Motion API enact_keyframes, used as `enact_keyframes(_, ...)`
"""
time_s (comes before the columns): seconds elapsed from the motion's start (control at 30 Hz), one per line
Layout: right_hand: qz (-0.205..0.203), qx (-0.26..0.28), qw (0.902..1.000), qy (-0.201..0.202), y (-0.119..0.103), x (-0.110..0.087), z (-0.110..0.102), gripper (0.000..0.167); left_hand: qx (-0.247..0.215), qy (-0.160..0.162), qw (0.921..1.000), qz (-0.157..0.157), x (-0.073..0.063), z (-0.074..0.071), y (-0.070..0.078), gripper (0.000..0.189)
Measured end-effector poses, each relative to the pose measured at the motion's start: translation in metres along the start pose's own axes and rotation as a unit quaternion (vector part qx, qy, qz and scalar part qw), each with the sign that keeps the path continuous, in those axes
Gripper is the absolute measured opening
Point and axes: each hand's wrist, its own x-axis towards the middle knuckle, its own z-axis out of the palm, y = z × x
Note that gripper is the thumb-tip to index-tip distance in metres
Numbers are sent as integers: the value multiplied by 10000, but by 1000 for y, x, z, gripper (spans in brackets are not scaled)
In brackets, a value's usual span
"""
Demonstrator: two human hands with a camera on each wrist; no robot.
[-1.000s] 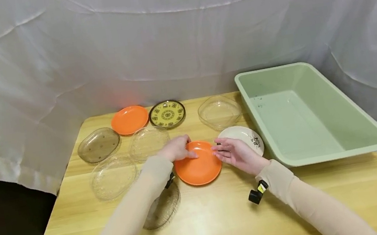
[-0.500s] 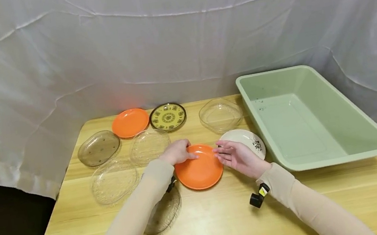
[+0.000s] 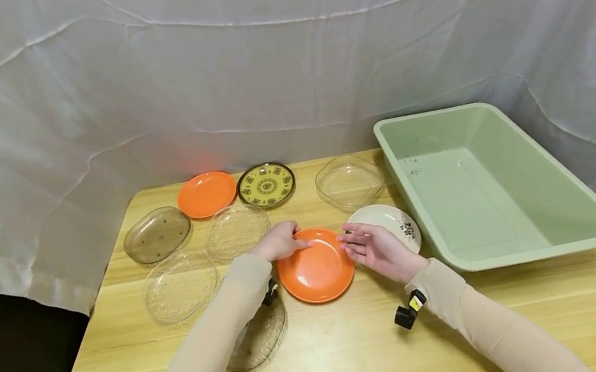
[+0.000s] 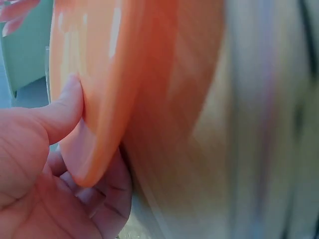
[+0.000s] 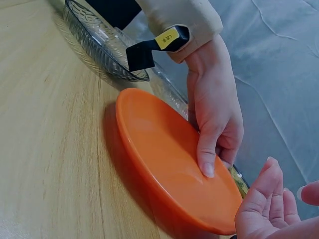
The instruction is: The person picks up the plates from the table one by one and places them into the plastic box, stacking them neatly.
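Observation:
An orange plate (image 3: 317, 272) is held by my left hand (image 3: 281, 241) at its far left rim. In the left wrist view the thumb (image 4: 67, 107) presses on the plate's upper face while the other fingers curl underneath. A shadow falls on the wood below the plate in the right wrist view. My right hand (image 3: 380, 251) is beside the plate's right rim, palm turned inward and fingers loosely bent, holding nothing. Behind that hand lies a white plate (image 3: 388, 219) with a dark floral print, partly covered by it.
A large green tub (image 3: 533, 253) stands at right. At the back are another orange plate (image 3: 207, 194), a yellow patterned plate (image 3: 266, 185) and a clear square dish (image 3: 349, 181). Leftward lie a smoky oval dish (image 3: 157, 234) and clear dishes (image 3: 182, 288); a ribbed dish (image 3: 263, 339) is under the left forearm.
The whole head view has shifted slightly downward. The held orange plate has tipped a little, and a bright reflection now shows on it. Both hands keep nearly the same places.

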Motion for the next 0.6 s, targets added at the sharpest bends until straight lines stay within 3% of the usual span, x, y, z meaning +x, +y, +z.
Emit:
enact_keyframes(0.33, -96, 171, 9998, -11, -3, 2, -4, 24, -1266, 146, 9918, 58, -3, -2, -5, 24)
enact_keyframes(0.6, -190, 173, 9997, -47, -1, -1, -6, 27, -1287, 237, 9912, 192, -5, 2, -6, 25)
